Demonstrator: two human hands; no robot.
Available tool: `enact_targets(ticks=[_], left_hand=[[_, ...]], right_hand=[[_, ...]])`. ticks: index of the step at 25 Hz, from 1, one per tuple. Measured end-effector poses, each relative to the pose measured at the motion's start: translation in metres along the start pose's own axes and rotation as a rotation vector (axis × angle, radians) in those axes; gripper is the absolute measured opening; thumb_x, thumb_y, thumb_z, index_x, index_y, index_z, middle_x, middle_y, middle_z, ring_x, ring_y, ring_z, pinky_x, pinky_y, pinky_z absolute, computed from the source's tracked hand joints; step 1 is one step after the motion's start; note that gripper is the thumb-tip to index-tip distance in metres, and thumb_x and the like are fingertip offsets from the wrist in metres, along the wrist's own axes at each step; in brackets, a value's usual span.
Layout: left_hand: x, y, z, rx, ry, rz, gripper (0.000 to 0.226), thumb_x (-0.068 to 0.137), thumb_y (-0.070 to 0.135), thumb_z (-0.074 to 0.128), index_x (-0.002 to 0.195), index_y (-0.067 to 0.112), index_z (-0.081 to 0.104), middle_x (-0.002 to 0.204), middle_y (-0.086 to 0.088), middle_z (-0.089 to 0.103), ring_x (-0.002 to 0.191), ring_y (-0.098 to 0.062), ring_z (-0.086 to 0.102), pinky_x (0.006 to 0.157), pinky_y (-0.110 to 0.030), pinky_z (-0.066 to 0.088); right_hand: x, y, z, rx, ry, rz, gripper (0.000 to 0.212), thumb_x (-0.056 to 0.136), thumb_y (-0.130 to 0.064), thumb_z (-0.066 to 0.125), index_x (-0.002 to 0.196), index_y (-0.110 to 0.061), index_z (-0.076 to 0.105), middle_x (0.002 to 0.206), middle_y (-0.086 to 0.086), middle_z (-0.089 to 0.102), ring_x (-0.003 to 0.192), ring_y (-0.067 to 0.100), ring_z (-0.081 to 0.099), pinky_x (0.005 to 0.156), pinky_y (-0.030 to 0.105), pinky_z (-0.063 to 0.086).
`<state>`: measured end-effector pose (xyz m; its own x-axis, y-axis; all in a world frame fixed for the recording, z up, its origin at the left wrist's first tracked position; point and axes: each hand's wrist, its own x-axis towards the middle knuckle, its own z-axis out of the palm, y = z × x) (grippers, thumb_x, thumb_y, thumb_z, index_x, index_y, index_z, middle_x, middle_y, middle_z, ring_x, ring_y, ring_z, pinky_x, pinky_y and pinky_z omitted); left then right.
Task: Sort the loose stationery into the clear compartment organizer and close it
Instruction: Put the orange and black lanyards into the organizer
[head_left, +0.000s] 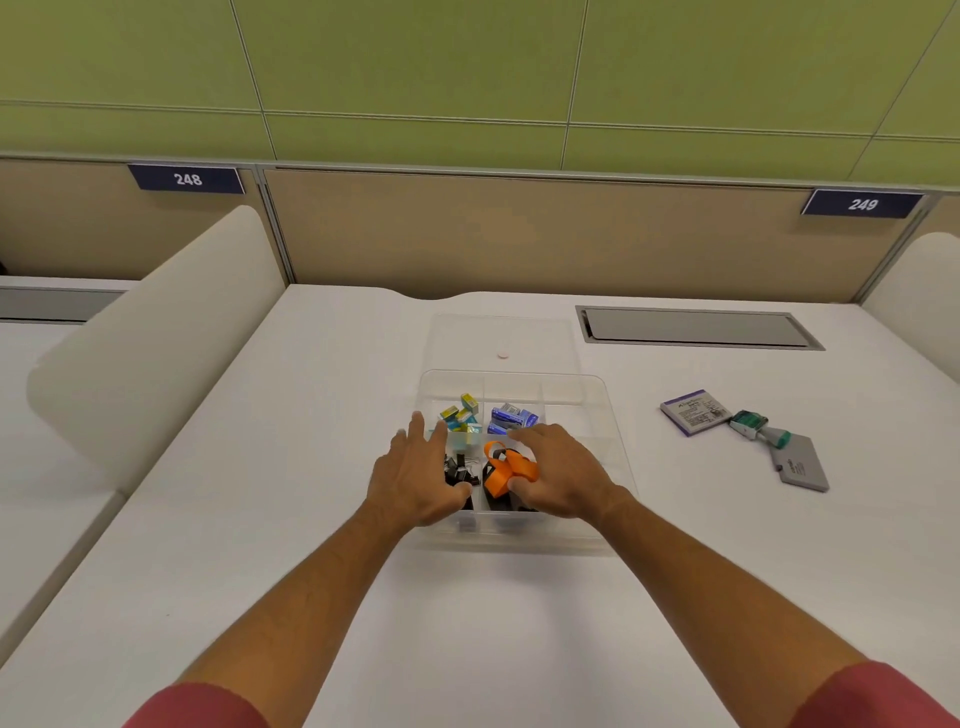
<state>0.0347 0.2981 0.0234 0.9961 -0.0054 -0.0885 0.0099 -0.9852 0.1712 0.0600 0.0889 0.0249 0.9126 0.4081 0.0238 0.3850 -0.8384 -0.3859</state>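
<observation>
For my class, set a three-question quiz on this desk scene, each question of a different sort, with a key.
1. True or false: the lid already covers the clear organizer.
2. Which hand touches the orange item? A) left hand B) right hand C) neither
3. Fill in: the black binder clips lie in the near-____ compartment.

Key:
1. False; the lid lies flat on the desk behind the organizer.
2. B; its thumb and fingers curl round the item.
3. Left. The purple booklet, green-capped item and grey card lie loose to the right.
</observation>
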Motion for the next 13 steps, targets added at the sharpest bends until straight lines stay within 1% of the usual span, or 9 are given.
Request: enact_targets(ticks=[3, 4, 6, 9, 13], left_hand=[[0.003, 0.008, 0.0, 0.037, 0.057, 0.068, 0.095, 0.078, 0.067, 0.052, 0.152, 0.024, 0.011, 0.161, -0.012, 0.001, 0.147, -0.034, 0.008, 0.115, -0.05, 0.022], [0.005, 0.012, 0.0, 0.029, 0.072, 0.093, 0.096, 0.077, 0.068, 0.051, 0.152, 0.025, 0.01, 0.162, -0.011, 0.0, 0.148, -0.033, 0.006, 0.116, -0.049, 0.018], [0.009, 0.023, 0.003, -0.004, 0.093, 0.132, 0.097, 0.078, 0.069, 0.05, 0.153, 0.026, 0.006, 0.162, -0.01, -0.003, 0.148, -0.031, 0.002, 0.118, -0.049, 0.012], [0.015, 0.044, 0.008, -0.019, 0.109, 0.193, 0.099, 0.078, 0.069, 0.05, 0.153, 0.029, 0.0, 0.162, -0.01, -0.007, 0.148, -0.03, -0.003, 0.118, -0.048, 0.004], [0.02, 0.076, 0.012, -0.026, 0.114, 0.251, 0.1, 0.077, 0.073, 0.044, 0.152, 0.029, -0.005, 0.161, -0.009, -0.01, 0.148, -0.029, -0.006, 0.118, -0.048, 0.001]], right_hand=[[-0.008, 0.006, -0.005, -0.063, 0.093, 0.016, 0.073, 0.077, -0.051, 0.048, 0.142, -0.02, 0.04, 0.143, 0.007, 0.047, 0.128, 0.023, 0.042, 0.102, 0.035, 0.038], [-0.011, 0.009, -0.006, -0.073, 0.112, 0.038, 0.076, 0.078, -0.054, 0.045, 0.145, -0.02, 0.035, 0.147, 0.008, 0.042, 0.133, 0.024, 0.038, 0.105, 0.037, 0.035], [-0.019, 0.017, -0.008, -0.082, 0.129, 0.09, 0.083, 0.08, -0.063, 0.039, 0.15, -0.021, 0.024, 0.156, 0.009, 0.028, 0.143, 0.026, 0.025, 0.114, 0.04, 0.024], [-0.032, 0.034, -0.012, -0.133, 0.148, 0.141, 0.089, 0.082, -0.068, 0.04, 0.153, -0.022, 0.012, 0.161, 0.009, 0.013, 0.148, 0.026, 0.011, 0.118, 0.04, 0.013], [-0.048, 0.061, -0.021, -0.188, 0.19, 0.202, 0.091, 0.082, -0.068, 0.037, 0.153, -0.021, 0.005, 0.161, 0.011, 0.007, 0.148, 0.026, 0.005, 0.119, 0.041, 0.008]])
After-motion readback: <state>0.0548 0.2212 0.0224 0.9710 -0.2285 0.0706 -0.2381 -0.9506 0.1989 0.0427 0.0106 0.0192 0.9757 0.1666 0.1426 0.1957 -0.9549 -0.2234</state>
